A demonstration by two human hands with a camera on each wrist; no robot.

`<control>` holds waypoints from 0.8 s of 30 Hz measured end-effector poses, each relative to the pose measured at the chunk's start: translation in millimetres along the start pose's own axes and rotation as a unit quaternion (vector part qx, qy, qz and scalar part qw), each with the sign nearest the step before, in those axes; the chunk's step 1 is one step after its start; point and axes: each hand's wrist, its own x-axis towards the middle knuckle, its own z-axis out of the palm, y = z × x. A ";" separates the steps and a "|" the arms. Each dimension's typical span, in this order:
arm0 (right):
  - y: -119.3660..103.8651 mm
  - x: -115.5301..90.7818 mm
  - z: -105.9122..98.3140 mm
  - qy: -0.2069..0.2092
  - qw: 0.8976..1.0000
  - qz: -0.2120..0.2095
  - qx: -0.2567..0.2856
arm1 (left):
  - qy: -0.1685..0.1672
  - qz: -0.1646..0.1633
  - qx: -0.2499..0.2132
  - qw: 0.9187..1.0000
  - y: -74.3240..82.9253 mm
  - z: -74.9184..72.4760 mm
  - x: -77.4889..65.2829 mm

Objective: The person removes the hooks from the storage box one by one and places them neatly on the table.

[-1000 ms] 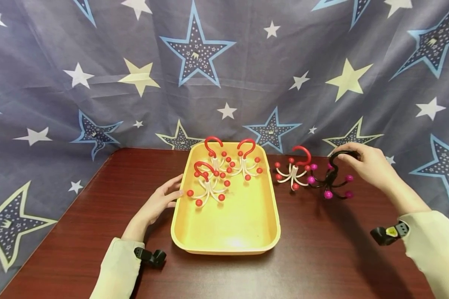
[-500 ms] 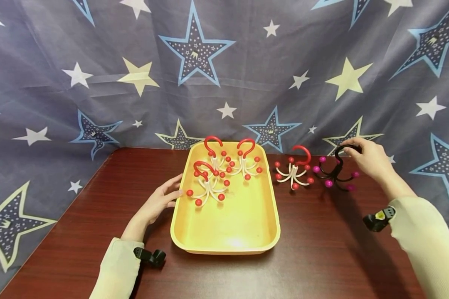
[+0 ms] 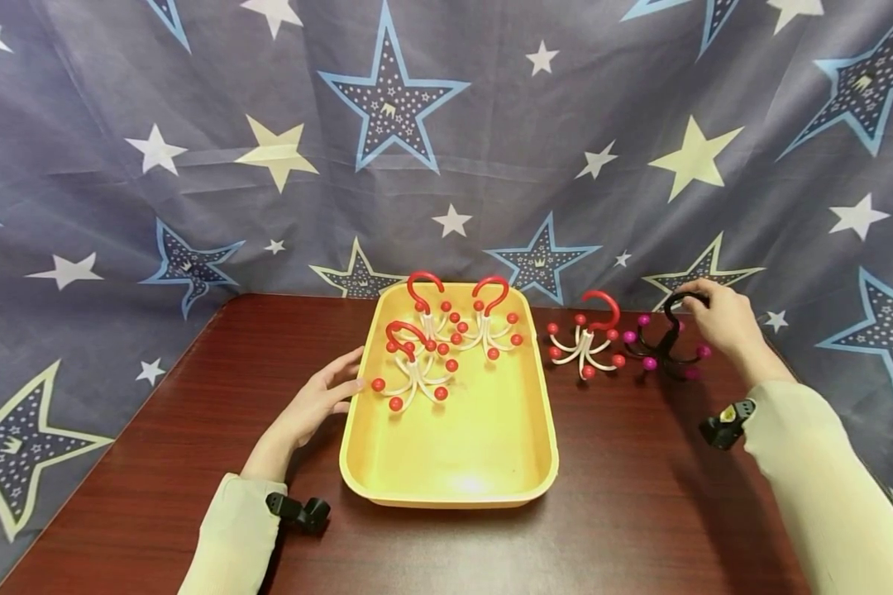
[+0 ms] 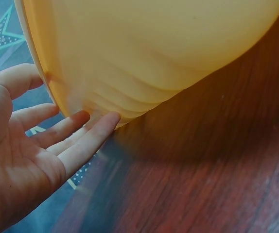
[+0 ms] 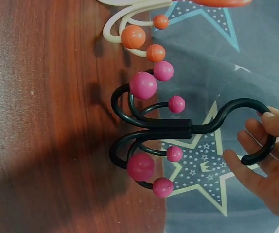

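My right hand (image 3: 725, 321) holds the curved top of a black multi-arm hook (image 5: 171, 128) with pink ball tips. The hook stands upright with its arms close over the table, to the right of a red-and-white hook (image 3: 584, 340). Straight fingers of my left hand (image 4: 37, 141) touch the outer left side of a yellow tray (image 3: 365, 463), with the thumb at the rim. Inside the tray, towards its back, stand three more red-and-white hooks: one at back left (image 3: 426, 281), one at back right (image 3: 491, 285) and one in front (image 3: 414, 376).
The dark red wooden table (image 3: 179, 413) carries the tray at its middle. A grey-blue cloth with stars (image 3: 454, 165) hangs right behind the table's back edge. Each sleeve cuff carries a small black camera, like the right one (image 3: 728, 424).
My right hand has moved the black hook slightly right and back, away from the red-and-white hook outside the tray, while the right forearm swung inward. The left hand and tray stay put.
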 end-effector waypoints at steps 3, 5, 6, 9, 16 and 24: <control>2.3 0.3 3.1 0.002 1.000 0.005 0.000 | 0.001 0.001 -0.003 1.000 0.3 0.5 -0.3; 3.6 0.6 4.9 0.004 1.000 0.008 -0.001 | 0.000 0.002 -0.004 1.000 0.3 0.6 -0.3; 4.2 0.8 5.7 0.005 1.000 0.010 0.000 | 0.000 0.001 -0.004 1.000 0.3 0.6 -0.3; 4.9 1.5 7.6 0.008 1.000 0.011 0.001 | 0.001 0.001 -0.005 1.000 0.1 0.5 -0.3; 2.7 0.8 7.1 0.003 1.000 0.007 0.006 | 0.004 -0.003 -0.003 1.000 1.9 1.0 -0.3; -12.3 3.9 5.1 0.019 0.999 -0.013 0.023 | 0.002 0.000 -0.001 1.000 1.6 0.6 -0.8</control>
